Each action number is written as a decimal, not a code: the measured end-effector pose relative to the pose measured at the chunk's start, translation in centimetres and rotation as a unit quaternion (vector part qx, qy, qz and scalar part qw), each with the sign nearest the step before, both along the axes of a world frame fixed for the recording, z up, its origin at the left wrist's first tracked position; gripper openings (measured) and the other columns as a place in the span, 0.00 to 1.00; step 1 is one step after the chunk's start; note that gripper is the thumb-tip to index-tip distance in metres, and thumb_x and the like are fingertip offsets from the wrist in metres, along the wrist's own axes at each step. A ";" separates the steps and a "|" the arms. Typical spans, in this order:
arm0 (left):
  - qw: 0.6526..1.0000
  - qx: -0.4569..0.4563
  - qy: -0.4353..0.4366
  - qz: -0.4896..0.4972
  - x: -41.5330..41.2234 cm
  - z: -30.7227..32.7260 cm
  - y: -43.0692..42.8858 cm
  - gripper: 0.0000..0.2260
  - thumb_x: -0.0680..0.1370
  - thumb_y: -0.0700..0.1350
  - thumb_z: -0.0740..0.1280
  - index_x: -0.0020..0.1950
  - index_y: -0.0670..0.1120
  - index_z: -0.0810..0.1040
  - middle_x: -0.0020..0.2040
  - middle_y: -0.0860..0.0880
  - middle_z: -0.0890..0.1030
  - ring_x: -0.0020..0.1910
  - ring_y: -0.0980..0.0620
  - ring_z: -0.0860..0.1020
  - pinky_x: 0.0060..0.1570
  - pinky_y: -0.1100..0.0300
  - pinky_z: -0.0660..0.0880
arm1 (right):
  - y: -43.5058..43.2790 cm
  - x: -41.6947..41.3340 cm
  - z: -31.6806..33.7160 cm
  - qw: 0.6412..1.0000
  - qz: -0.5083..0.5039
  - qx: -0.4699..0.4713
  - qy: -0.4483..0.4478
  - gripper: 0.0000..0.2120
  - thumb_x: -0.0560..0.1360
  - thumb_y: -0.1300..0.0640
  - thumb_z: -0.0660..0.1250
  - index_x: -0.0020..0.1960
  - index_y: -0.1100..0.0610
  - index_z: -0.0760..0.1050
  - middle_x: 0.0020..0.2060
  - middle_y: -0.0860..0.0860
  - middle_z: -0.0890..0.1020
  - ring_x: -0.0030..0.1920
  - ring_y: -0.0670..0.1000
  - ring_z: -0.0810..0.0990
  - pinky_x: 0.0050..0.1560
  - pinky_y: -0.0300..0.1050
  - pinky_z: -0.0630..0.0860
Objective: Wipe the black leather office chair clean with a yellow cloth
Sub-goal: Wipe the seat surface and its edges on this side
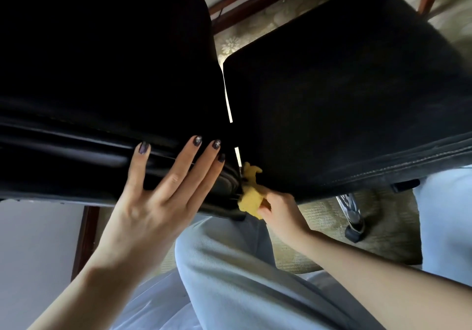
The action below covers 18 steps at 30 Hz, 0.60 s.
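Gripping the crumpled yellow cloth (251,196) in curled fingers (265,211) of the right hand (281,212), at near end of the narrow gap (228,99) between backrest (102,61) and seat (344,87) of the black leather office chair (76,145), lengthwise straight ahead of the fingers; left hand (150,202) flat, straight-fingered, on backrest beside.

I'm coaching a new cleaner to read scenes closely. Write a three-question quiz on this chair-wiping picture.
1. True or false: the left hand lies flat, fingers straight, on the black leather office chair.
2. Which hand grips the crumpled yellow cloth? A: left hand. B: right hand.
3. Fill in: the cloth is pressed into the narrow ____ between the chair's two padded parts.
Key: 1 true; 2 B; 3 gap.
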<state>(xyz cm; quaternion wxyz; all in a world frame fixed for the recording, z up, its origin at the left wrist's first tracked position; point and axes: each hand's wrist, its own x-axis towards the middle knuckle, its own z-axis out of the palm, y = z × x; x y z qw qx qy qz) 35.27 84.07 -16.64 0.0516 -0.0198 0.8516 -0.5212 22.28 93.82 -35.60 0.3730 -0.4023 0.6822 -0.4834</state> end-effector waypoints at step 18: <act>0.996 0.078 0.007 -0.031 0.1 0.6 0.0 0.21 0.77 0.36 0.53 0.70 0.41 0.68 0.65 0.42 0.70 0.65 0.40 0.68 0.70 0.37 0.50 | -5.4 -3.3 14.5 0.948 0.056 -0.277 -0.145 0.20 0.79 0.53 0.58 0.71 0.53 0.68 0.69 0.48 0.70 0.71 0.46 0.65 0.71 0.49 0.62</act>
